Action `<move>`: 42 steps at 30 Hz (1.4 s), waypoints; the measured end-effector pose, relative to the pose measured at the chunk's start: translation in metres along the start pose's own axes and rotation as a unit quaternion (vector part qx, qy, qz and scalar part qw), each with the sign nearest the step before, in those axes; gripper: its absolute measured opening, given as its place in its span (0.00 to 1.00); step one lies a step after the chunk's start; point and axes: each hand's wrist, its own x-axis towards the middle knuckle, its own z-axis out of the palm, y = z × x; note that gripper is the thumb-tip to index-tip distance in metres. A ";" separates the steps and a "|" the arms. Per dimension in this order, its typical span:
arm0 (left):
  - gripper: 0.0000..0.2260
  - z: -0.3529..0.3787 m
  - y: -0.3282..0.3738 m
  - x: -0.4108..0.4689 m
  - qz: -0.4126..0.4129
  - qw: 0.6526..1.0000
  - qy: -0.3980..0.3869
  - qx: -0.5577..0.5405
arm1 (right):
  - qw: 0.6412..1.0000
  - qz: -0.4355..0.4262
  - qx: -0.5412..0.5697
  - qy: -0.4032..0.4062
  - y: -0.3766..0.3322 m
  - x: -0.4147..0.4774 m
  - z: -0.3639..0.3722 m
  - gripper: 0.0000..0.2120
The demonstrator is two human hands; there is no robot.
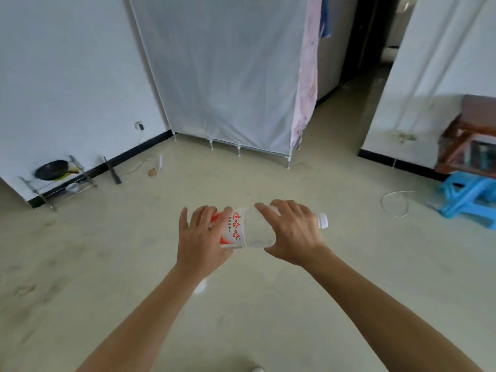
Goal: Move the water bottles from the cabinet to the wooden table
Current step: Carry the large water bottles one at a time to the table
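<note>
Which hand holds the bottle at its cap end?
The right hand: it grips the water bottle beside the white cap, while the left hand holds the base end over the red label.

Soft, even light fills the room, bright on the white wall (67, 76) beyond the left hand (201, 237), with a small glare patch on the floor (241, 312) just under that wrist. Up past the right hand (294, 232) the doorway (367, 36) is dark. The wooden furniture (469, 130) far to its right is smeared with blur, and wall lines bow near the edges.
</note>
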 end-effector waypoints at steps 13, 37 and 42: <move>0.37 0.183 0.291 0.307 0.334 0.916 -0.084 -0.208 | 0.933 0.356 -0.057 -0.008 0.352 -0.059 -0.018 0.44; 0.39 0.443 0.778 0.764 0.426 0.863 -0.074 -0.260 | 0.884 0.461 -0.071 -0.001 1.021 -0.010 -0.038 0.49; 0.39 0.493 0.869 0.869 0.464 0.836 -0.063 -0.285 | 0.858 0.505 -0.096 0.016 1.132 0.011 -0.058 0.50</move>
